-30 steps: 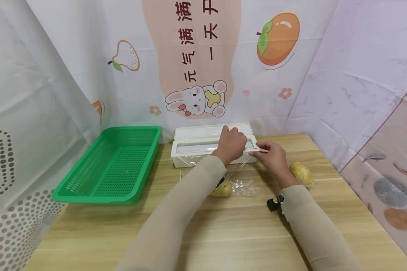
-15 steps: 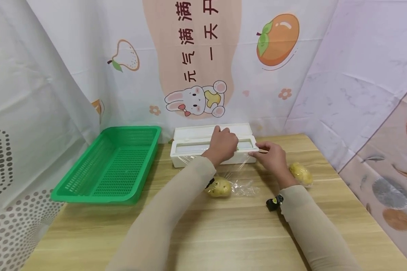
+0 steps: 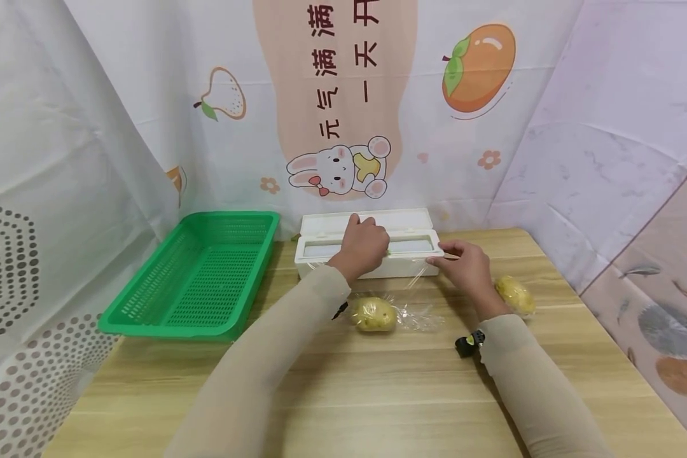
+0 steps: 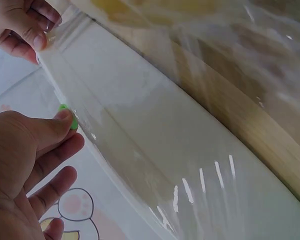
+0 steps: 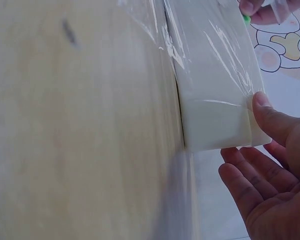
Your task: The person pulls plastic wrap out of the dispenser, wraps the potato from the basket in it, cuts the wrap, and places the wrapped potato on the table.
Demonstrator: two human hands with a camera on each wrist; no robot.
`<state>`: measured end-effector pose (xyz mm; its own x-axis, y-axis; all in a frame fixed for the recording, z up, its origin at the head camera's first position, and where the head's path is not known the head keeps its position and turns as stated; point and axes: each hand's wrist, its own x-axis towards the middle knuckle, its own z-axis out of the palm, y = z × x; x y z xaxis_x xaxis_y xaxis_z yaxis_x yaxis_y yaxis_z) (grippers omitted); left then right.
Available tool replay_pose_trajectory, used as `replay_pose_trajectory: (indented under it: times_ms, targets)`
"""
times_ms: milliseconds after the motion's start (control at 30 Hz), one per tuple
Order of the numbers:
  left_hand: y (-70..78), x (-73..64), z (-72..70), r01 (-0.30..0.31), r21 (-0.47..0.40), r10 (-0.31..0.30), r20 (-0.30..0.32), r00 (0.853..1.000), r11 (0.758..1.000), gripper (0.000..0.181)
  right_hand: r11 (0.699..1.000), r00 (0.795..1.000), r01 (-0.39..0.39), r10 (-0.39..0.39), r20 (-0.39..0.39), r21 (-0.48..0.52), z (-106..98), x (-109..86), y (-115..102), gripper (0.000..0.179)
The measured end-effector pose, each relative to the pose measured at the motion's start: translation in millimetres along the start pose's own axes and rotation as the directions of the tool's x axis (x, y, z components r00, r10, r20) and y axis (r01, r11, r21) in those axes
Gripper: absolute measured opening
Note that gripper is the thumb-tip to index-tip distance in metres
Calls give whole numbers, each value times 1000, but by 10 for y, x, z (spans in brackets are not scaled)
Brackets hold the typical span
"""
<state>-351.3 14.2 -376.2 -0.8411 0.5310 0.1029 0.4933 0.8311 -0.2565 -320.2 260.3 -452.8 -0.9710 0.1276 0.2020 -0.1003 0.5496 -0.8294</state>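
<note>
A white cling film dispenser box (image 3: pixel 409 267) stands at the back of the table with its lid raised. My left hand (image 3: pixel 363 247) pinches a small green slider (image 4: pixel 74 122) between thumb and forefinger at the box's top front edge; its other fingers are loosely bent. At the right end, my right hand (image 3: pixel 468 270) grips the box corner, thumb on the film-covered front. Clear cling film (image 3: pixel 420 318) hangs from the box down to a potato (image 3: pixel 376 314) in front of it. A second potato (image 3: pixel 515 294), wrapped in film, lies beside my right wrist.
A green plastic basket (image 3: pixel 166 332) stands on the left of the wooden table (image 3: pixel 372 394). Behind the box hangs a printed white curtain (image 3: pixel 412 178), and other cloths close off both sides.
My left hand has slid leftward along the box's edge with the green slider, uncovering more of the potato. My right hand keeps its grip on the box's right end.
</note>
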Motion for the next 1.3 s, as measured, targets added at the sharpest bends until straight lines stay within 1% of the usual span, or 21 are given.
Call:
replay_pose_trajectory:
  times_ms: [167, 267, 433, 700, 867, 1033, 1167, 1300]
  targets:
    - [-88, -42, 48, 12, -7, -12, -14, 1000, 1000, 18, 1000, 1000, -1, 1, 3, 6, -21, -3, -18, 48]
    - [-125, -79, 53, 20, -16, -21, -4, 1000, 1000, 18, 1000, 1000, -5, 5, 6, 6, -24, -3, -15, 49]
    - [-174, -126, 52, 18, -22, -18, 3, 1000, 1000, 15, 1000, 1000, -9, 9, 1, 1, -26, -9, -5, 49]
    - [-228, -150, 53, 14, 4, -14, 34, 999, 1000, 15, 1000, 1000, -11, 11, 0, -1, -24, -17, 3, 49]
    - [-248, -165, 42, 2, 32, -3, 30, 1000, 999, 17, 1000, 1000, -21, 21, 3, 4, -31, -15, 0, 49]
    - [-284, -190, 59, -2, 55, 1, 25, 1000, 998, 20, 1000, 1000, -25, 25, 6, 8, -28, -14, 2, 51]
    - [-330, -223, 54, -12, 67, 11, 25, 1000, 998, 19, 1000, 999, -31, 31, 6, 1, -22, -16, -12, 51]
    - [-416, -275, 46, -10, 77, 8, 26, 1000, 997, 18, 999, 999, -35, 35, 6, 5, -27, -13, -24, 49]
